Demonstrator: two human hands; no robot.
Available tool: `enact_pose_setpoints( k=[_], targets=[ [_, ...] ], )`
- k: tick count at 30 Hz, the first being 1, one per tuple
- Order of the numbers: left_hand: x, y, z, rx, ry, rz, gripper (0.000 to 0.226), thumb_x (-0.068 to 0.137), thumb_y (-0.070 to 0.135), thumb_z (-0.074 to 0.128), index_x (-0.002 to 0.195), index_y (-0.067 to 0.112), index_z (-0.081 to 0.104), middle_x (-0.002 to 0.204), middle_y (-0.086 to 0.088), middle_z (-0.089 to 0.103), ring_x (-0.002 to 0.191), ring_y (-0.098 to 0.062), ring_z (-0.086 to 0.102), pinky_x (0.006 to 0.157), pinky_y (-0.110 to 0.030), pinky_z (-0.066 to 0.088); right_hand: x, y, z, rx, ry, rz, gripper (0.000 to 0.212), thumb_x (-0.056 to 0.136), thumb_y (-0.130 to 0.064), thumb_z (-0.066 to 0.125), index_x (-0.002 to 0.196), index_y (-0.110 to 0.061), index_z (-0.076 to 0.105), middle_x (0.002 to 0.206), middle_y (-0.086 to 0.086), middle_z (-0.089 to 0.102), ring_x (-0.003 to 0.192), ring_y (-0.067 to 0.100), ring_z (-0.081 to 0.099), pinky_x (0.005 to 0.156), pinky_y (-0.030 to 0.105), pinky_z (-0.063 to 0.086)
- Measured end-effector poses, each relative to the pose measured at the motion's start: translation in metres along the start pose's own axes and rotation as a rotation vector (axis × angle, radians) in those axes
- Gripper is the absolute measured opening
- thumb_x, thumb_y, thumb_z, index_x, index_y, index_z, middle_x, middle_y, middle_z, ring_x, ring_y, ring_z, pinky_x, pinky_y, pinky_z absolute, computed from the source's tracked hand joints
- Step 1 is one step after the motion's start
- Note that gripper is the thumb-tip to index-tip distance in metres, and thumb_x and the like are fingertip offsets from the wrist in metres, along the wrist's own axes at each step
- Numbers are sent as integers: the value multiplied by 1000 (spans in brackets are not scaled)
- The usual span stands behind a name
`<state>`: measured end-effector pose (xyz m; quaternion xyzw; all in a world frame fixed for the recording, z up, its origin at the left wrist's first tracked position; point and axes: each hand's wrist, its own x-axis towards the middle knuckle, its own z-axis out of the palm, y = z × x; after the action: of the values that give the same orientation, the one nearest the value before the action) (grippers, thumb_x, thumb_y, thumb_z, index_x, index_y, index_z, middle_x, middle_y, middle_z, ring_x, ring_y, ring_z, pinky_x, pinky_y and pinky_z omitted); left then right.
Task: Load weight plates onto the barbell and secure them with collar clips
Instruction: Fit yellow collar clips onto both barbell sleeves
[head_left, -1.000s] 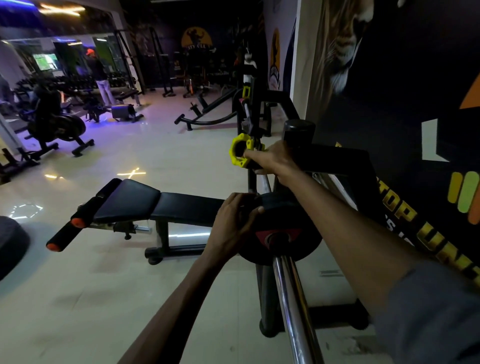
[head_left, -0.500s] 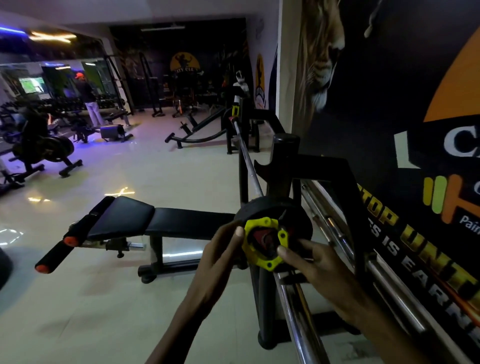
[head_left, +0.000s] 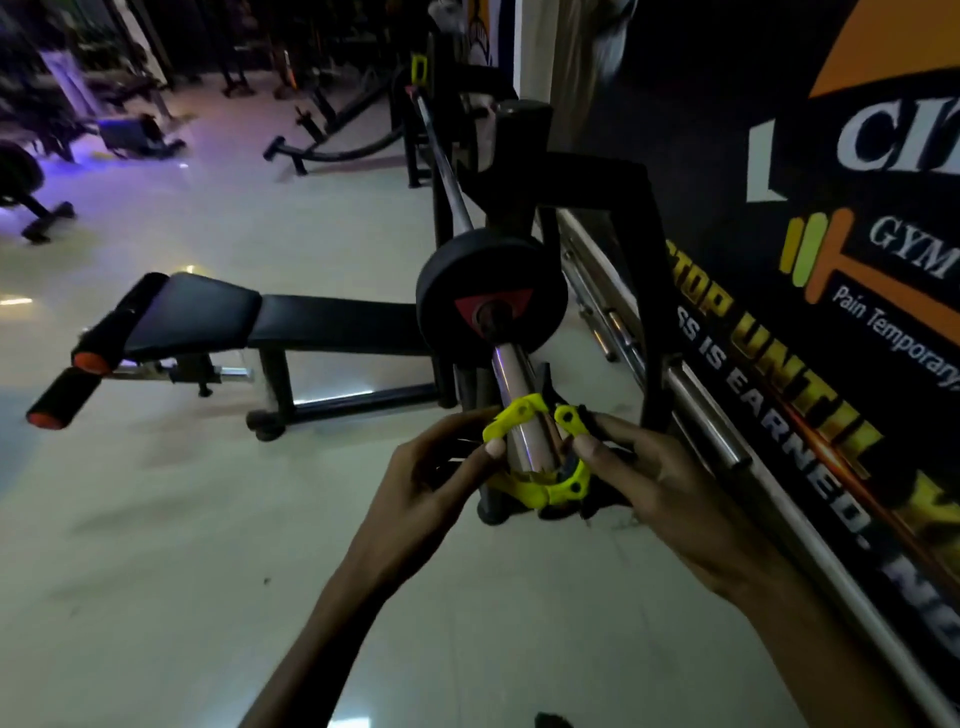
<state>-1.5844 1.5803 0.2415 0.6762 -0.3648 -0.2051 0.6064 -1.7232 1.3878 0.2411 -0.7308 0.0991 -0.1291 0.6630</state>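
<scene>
A black weight plate (head_left: 491, 291) with a red centre mark sits on the chrome barbell sleeve (head_left: 511, 384), pushed up against the black rack (head_left: 524, 171). A yellow collar clip (head_left: 535, 457) is around the near end of the sleeve, well short of the plate, with its jaws spread apart at the top. My left hand (head_left: 441, 467) grips the clip's left side. My right hand (head_left: 649, 467) grips its right side. The rest of the bar (head_left: 444, 161) runs away over the rack.
A black bench (head_left: 249, 322) with orange-tipped roller pads stands left of the plate. A painted wall (head_left: 779, 234) with chrome rails (head_left: 701, 415) runs along the right. More gym machines stand at the far left and back. Pale tiled floor lies below my arms.
The clip was against the plate half a second ago; now it is at the near end of the sleeve with its jaws apart, both hands on it. The camera has tilted down.
</scene>
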Motion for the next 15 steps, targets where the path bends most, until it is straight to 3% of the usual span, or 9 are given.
enact_pose_setpoints(
  k=[2,5,8,12,15],
  targets=[
    [-9,-7,5,6,-10,-7,28,104,28,64,131,28,69,113,2,78,109,-15,74,85,-18,57,-9,8,-3,-27,16,36,43,87,-60,68,128,-50,67,118,-3,78,110,21,74,84,31,64],
    [-23,-16,16,-22,-12,-27,31,103,28,64,134,27,68,113,1,78,104,-16,75,81,-16,57,-25,18,-3,-29,24,38,42,95,-53,65,136,-42,65,127,-6,74,116,23,71,85,43,65],
    [-29,-22,22,-18,-30,-68,35,102,29,65,137,28,65,119,2,76,110,-16,74,86,-19,56,-32,27,-3,-29,61,70,39,92,-53,65,131,-48,66,131,-11,71,121,16,68,83,31,63],
    [-38,-37,32,-27,-36,-98,41,100,23,68,140,25,61,123,-2,74,115,-19,72,96,-33,59,-40,46,-5,-28,63,75,47,95,-42,65,141,-40,60,141,-13,65,134,10,60,103,40,57],
    [-39,-44,34,-10,-18,-89,44,98,18,70,140,21,59,125,-4,72,117,-22,71,99,-39,59,-40,52,-7,13,85,58,49,95,-33,66,143,-36,60,140,-13,67,134,8,60,103,31,56]
  ],
)
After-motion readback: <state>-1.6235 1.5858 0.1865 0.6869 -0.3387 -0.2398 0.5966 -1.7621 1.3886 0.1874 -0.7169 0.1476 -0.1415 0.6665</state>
